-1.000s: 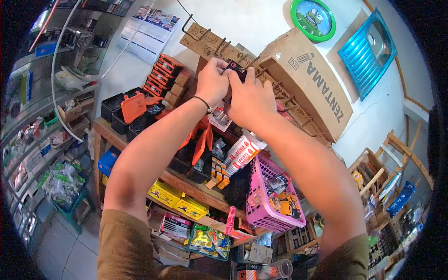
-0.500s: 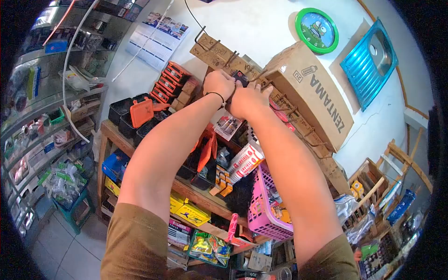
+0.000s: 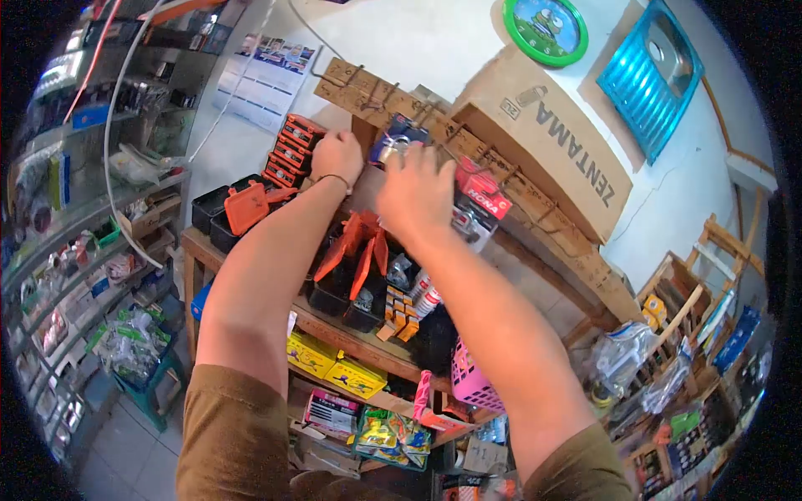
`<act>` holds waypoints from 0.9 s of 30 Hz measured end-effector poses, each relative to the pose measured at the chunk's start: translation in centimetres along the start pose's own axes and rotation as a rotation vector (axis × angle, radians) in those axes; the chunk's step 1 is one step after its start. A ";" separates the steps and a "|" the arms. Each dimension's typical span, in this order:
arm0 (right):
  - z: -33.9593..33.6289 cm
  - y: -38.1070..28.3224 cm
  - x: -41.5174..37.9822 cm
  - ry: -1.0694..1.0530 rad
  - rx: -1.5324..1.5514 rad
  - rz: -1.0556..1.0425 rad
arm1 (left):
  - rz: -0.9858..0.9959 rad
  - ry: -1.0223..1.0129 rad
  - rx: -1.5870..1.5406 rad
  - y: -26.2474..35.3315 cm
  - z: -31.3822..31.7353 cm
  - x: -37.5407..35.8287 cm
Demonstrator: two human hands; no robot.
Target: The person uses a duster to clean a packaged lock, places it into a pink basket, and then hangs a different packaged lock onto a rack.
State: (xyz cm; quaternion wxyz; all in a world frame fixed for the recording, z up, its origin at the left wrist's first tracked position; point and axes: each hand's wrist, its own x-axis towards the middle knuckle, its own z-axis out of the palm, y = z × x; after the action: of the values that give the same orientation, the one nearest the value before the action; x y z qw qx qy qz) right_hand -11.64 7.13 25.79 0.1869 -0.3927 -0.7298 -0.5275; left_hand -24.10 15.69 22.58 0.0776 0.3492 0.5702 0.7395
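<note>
My right hand reaches up to a wooden hook rail, its fingers spread at the lower right of a dark blister pack with a shiny, padlock-like piece. The pack hangs by the rail. Apart from it, my left hand, with a dark band at the wrist, is beside a stack of orange-and-black boxes; its fingertips are hidden behind the hand. Right of my right hand hang red-topped packs. Below my hands, orange-lidded black bins stand on the wooden shelf.
A large cardboard box leans behind the rail, below a green clock. A pink basket is under my right forearm. Yellow boxes fill the lower shelf. Glass shelving lines the left side.
My hands have moved apart: the left went left and down to the orange boxes, the right stayed near the rail. The pack and red-topped packs now show more fully. The view has shifted.
</note>
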 end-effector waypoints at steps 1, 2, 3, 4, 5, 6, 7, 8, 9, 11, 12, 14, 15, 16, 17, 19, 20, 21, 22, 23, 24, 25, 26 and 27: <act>-0.1 -0.4 -1.1 0.065 0.090 -0.031 | 0.005 -0.019 -0.004 -0.4 0.2 0.0; -0.2 -0.9 -2.4 0.132 0.178 -0.058 | 0.034 -0.011 -0.019 -1.0 0.4 0.1; -0.5 -1.5 -3.8 0.112 0.299 -0.081 | 0.012 0.038 -0.046 -1.2 0.4 -0.3; -0.8 -2.1 -5.5 0.091 0.419 -0.098 | -0.011 0.079 -0.073 -1.4 0.5 -0.7; -1.2 -2.7 -7.3 0.121 0.566 -0.142 | 0.008 0.115 -0.165 -4.3 2.0 0.6; -1.6 -3.2 -9.3 0.156 0.711 -0.184 | 0.023 0.146 -0.258 -7.0 3.8 1.9; -2.0 -3.5 -11.5 0.122 0.747 -0.240 | 0.012 0.096 -0.356 -7.2 3.4 0.7; -2.4 -3.8 -13.5 0.092 0.782 -0.294 | -0.003 0.042 -0.454 -6.8 2.1 -1.5; -3.0 -3.6 -15.8 0.134 0.905 -0.302 | -0.083 -0.019 -0.657 -5.6 0.7 -4.1; -4.2 -1.1 -19.3 0.205 0.996 -0.372 | -0.164 -0.110 -0.768 -3.8 -2.0 -8.8; -4.8 0.9 -21.1 0.222 0.967 -0.435 | 0.118 -0.016 -0.481 -4.9 -2.4 -10.8; -5.5 5.6 -23.9 0.173 0.912 -0.387 | 0.124 -0.167 -0.493 -4.8 -3.9 -14.7; -5.0 7.6 -25.6 0.200 0.882 -0.295 | 0.253 -0.218 -0.384 -4.0 -4.1 -16.8; -4.6 9.3 -27.1 0.224 0.847 -0.209 | 0.333 -0.288 -0.315 -4.4 -4.1 -18.3; -4.8 11.1 -28.3 0.165 0.843 -0.115 | 0.411 -0.397 -0.294 -4.2 -3.7 -19.7; -4.4 14.1 -30.4 0.092 0.842 0.008 | 0.493 -0.701 -0.152 -2.0 -2.9 -22.0; -3.8 15.3 -31.4 0.085 0.785 0.038 | 0.520 -0.838 -0.112 -0.6 -1.8 -23.1; -3.0 16.7 -32.2 0.080 0.729 0.066 | 0.655 -0.923 -0.123 0.4 -0.4 -24.0; -2.3 18.3 -33.2 0.051 0.681 0.103 | 0.793 -1.007 -0.131 1.4 1.2 -24.9; -1.3 19.7 -34.1 0.024 0.636 0.146 | 0.864 -1.106 -0.193 3.0 2.9 -26.0; 0.4 20.9 -35.0 0.041 0.653 0.234 | 0.950 -1.212 -0.181 3.8 4.9 -26.8; 1.1 22.2 -35.8 -0.030 0.627 0.356 | 1.078 -1.256 -0.188 5.4 6.9 -28.0; 1.9 23.2 -36.4 -0.029 0.656 0.454 | 1.074 -1.367 -0.138 6.1 9.0 -28.9; 2.4 24.1 -37.0 -0.068 0.681 0.496 | 1.024 -1.409 -0.151 6.0 11.1 -30.3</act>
State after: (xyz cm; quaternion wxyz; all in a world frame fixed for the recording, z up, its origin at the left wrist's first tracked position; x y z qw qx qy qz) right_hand 30.26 -1.30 14.51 0.4031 -0.4894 -0.7517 -0.1817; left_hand 6.85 6.90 16.22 0.0931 0.9322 0.1122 0.3313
